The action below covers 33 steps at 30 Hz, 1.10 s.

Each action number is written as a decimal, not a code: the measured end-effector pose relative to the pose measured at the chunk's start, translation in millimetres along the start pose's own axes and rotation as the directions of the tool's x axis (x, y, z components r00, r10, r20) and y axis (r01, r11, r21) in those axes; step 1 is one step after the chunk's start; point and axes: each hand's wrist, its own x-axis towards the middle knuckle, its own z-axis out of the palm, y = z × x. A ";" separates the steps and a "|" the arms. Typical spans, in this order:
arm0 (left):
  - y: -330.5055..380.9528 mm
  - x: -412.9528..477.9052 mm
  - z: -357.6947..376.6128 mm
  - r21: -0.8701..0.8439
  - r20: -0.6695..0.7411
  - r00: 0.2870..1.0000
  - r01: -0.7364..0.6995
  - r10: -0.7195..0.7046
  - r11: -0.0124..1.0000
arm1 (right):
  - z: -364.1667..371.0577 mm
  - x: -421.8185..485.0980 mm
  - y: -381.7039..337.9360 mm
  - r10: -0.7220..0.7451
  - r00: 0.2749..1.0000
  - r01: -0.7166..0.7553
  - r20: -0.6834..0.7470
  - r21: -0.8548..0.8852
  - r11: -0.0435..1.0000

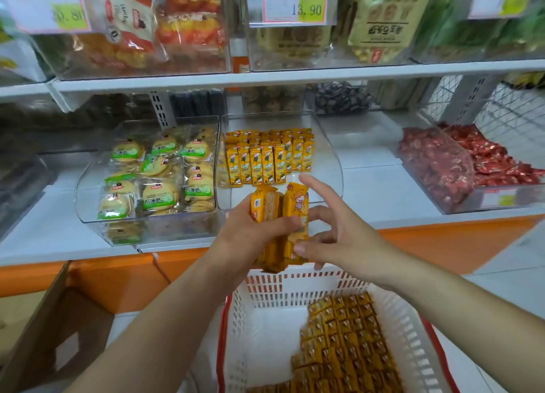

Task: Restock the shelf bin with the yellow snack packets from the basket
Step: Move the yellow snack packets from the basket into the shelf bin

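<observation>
Yellow snack packets (267, 159) stand in rows in the clear shelf bin (327, 156), at 12 o'clock from the hands. The left hand (247, 233) grips a bundle (295, 212) of them. The right hand (339, 239), fingers (312, 186) spread, touches it from 3 o'clock. More lie in the white basket (295, 283) at 6 o'clock.

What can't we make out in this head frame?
Head view:
Count of held packets: left hand covers the stack.
Whether the right hand grips them: fingers partly behind.
Basket near end: cut off by bottom edge.
Top-left price tag: blurred.
</observation>
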 end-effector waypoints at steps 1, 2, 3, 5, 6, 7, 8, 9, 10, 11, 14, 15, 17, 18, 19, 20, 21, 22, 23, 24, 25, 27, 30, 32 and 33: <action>-0.4 -0.8 2.2 0.010 0.014 1.000 0.008 -0.008 1.000 | -1.6 -1.7 0.9 0.008 1.000 -0.008 0.015 0.015 1.000; -1.3 -1.6 3.9 0.016 0.020 1.000 0.014 -0.014 1.000 | -2.6 -2.7 2.6 0.016 1.000 -0.017 0.014 0.037 0.999; -2.0 -2.0 4.8 0.016 0.016 1.000 0.017 -0.017 1.000 | -3.4 -2.8 4.7 0.024 1.000 -0.024 -0.004 0.054 0.998; -3.6 -1.0 4.5 -0.006 -0.024 0.999 0.022 -0.022 1.000 | -4.4 -0.8 8.0 0.031 0.996 -0.025 -0.079 0.070 0.997; -4.1 0.1 3.3 -0.023 -0.052 0.998 0.023 -0.025 0.999 | -4.7 1.2 9.2 0.028 0.992 -0.018 -0.121 0.080 0.997; -4.1 1.4 1.6 -0.034 -0.079 0.996 0.026 -0.028 0.999 | -5.4 3.5 10.2 0.026 0.987 -0.011 -0.160 0.094 0.996; -3.8 2.5 -0.5 -0.031 -0.106 0.994 0.032 -0.035 0.999 | -6.2 5.6 10.9 0.028 0.981 -0.007 -0.193 0.110 0.994; -3.4 3.8 -2.7 -0.014 -0.128 0.991 0.040 -0.041 0.999 | -7.5 7.8 11.0 0.028 0.974 0.000 -0.226 0.125 0.992; -3.5 5.2 -5.3 0.017 -0.146 0.988 0.045 -0.042 0.999 | -9.2 10.4 10.8 0.024 0.966 0.010 -0.256 0.131 0.991; -3.4 6.1 -8.1 0.060 -0.163 0.986 0.043 -0.032 0.997 | -11.5 13.4 10.2 0.012 0.958 0.023 -0.287 0.118 0.993; 1.1 6.5 -13.6 0.159 -0.198 0.980 0.007 0.025 0.987 | -24.3 28.0 4.8 -0.064 0.923 0.052 -0.379 -0.041 0.998; 3.0 5.7 -15.5 0.170 -0.202 0.979 -0.003 0.038 0.985 | -29.3 35.2 2.7 -0.094 0.913 0.058 -0.397 -0.101 0.993; 7.2 6.0 -19.8 0.177 -0.200 0.978 -0.021 0.057 0.984 | -39.5 55.4 0.1 -0.140 0.898 0.064 -0.416 -0.193 0.979; 8.3 6.9 -22.6 0.181 -0.201 0.977 -0.029 0.065 0.983 | -44.4 67.8 0.9 -0.149 0.895 0.053 -0.420 -0.231 0.971; 9.3 7.7 -25.3 0.181 -0.203 0.976 -0.038 0.075 0.983 | -48.8 81.8 2.4 -0.152 0.895 0.036 -0.420 -0.270 0.962; 10.8 8.3 -27.6 0.175 -0.203 0.976 -0.047 0.083 0.983 | -52.7 96.4 4.2 -0.154 0.898 0.020 -0.413 -0.310 0.950; 12.4 8.6 -29.6 0.167 -0.202 0.976 -0.052 0.086 0.985 | -56.9 111.3 6.6 -0.154 0.904 0.004 -0.398 -0.353 0.936; 13.5 9.0 -31.7 0.162 -0.203 0.975 -0.053 0.086 0.985 | -60.6 125.9 9.4 -0.152 0.912 -0.012 -0.380 -0.397 0.918; 14.1 9.2 -33.7 0.160 -0.205 0.975 -0.053 0.086 0.986 | -64.1 140.0 12.0 -0.148 0.918 -0.031 -0.367 -0.440 0.897; 14.6 9.5 -35.1 0.162 -0.207 0.974 -0.056 0.090 0.985 | -66.7 153.4 14.0 -0.146 0.919 -0.051 -0.366 -0.478 0.877; 14.6 9.9 -36.9 0.167 -0.210 0.973 -0.060 0.095 0.984 | -68.2 165.9 15.8 -0.150 0.914 -0.065 -0.377 -0.501 0.863; 13.7 11.1 -40.9 0.174 -0.218 0.971 -0.062 0.100 0.983 | -66.2 188.0 20.0 -0.173 0.890 -0.077 -0.421 -0.513 0.855; 11.7 12.8 -45.9 0.179 -0.214 0.972 -0.062 0.101 0.982 | -57.9 213.3 30.6 -0.183 0.869 -0.128 -0.460 -0.566 0.815; 9.7 14.0 -48.3 0.184 -0.206 0.974 -0.057 0.096 0.981 | -54.6 224.4 42.3 -0.157 0.868 -0.181 -0.471 -0.596 0.782; 9.0 14.3 -49.2 0.184 -0.199 0.976 -0.056 0.093 0.981 | -54.4 229.0 48.1 -0.147 0.860 -0.208 -0.488 -0.600 0.773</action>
